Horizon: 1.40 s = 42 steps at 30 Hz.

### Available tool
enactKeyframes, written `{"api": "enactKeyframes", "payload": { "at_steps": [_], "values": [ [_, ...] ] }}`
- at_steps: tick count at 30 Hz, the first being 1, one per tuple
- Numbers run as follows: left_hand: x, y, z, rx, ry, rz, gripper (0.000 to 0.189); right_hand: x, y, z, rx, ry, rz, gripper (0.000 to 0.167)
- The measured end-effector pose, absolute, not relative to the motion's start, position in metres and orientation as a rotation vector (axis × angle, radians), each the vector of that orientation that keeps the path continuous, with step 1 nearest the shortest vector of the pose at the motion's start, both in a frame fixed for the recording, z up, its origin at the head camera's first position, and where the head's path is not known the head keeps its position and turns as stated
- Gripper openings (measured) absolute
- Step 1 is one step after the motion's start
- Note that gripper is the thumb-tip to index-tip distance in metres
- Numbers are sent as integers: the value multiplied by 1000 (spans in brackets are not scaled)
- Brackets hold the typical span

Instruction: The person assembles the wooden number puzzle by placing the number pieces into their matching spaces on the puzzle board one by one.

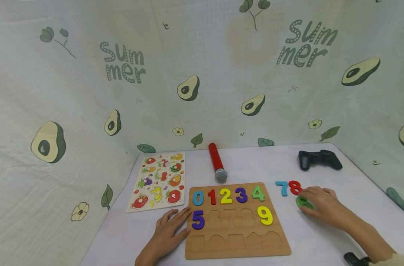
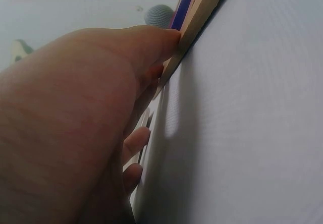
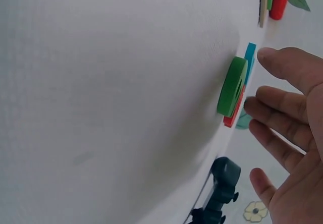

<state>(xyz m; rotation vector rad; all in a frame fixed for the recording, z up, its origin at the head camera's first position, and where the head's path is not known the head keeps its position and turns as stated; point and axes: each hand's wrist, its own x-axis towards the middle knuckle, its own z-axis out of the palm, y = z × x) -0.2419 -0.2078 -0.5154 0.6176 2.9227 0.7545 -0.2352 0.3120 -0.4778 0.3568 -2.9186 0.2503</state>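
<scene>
A wooden number board (image 1: 235, 243) lies on the table, with 0 to 4 in its top row and a purple 5 (image 1: 198, 220) and yellow 9 (image 1: 265, 215) in the middle row. My left hand (image 1: 168, 232) rests at the board's left edge, thumb and fingertips touching it. Over a green rounded number piece (image 1: 301, 203), partly covered in the head view, hovers my right hand (image 1: 325, 207). In the right wrist view its loosely spread fingers stand apart from that green piece (image 3: 232, 87). Beside it lie a red 8 (image 1: 294, 187) and a blue 7 (image 1: 282, 188).
Left of the number board lies a fruit puzzle board (image 1: 155, 181). A red microphone (image 1: 216, 157) lies behind the number board, and a black game controller (image 1: 319, 159) sits at the back right. Patterned cloth (image 1: 215, 59) hangs around the table.
</scene>
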Motion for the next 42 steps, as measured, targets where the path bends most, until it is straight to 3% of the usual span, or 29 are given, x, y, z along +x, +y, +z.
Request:
{"api": "enactKeyframes", "payload": {
  "at_steps": [24,42],
  "values": [
    [-242,-207,-514,625,2913,737,61,-231,323,-483,332,-2966,314,55],
    [-243,-209,-516,640,2911,766,61,-230,313,-480,374,-2957,342,52]
  ]
}}
